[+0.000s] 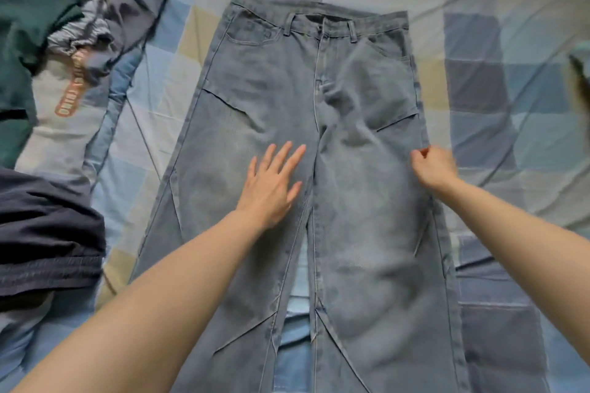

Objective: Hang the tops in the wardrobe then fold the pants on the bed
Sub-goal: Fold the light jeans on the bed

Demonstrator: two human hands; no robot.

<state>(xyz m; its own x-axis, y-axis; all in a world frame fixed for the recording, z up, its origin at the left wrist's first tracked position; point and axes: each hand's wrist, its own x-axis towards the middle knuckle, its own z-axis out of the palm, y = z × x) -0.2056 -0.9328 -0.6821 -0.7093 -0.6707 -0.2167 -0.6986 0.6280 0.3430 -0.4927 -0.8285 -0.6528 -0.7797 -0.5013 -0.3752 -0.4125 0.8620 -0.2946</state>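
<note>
Jeans (319,137) of pale, washed blue denim lie spread flat and front-up on the bed (479,89), waistband at the far end and both legs running back toward the person; the legs sit side by side with a narrow gap opening between them lower down, where the checked bedcover shows through; angled seams cross each thigh and each lower leg.

The left hand (271,185) rests palm-down on the left thigh of the jeans, just beside the inseam, fingers spread and straight, gripping nothing; the right hand (434,166) sits at the outer edge of the right leg, fingers curled in and closed in a pinch on the side seam of the denim (the fabric between the fingertips is small and a little blurred); both forearms are bare and reach in from the near edge.

The bedcover is a patchwork of blue, grey, cream and white squares, lightly creased; to the left, well apart from the jeans, a dark green garment (28,9) lies heaped at the far corner, touching a crumpled grey piece with orange lettering (70,80); nearer on the left, a dark navy garment (48,233) lies bunched, its ribbed edge showing.
</note>
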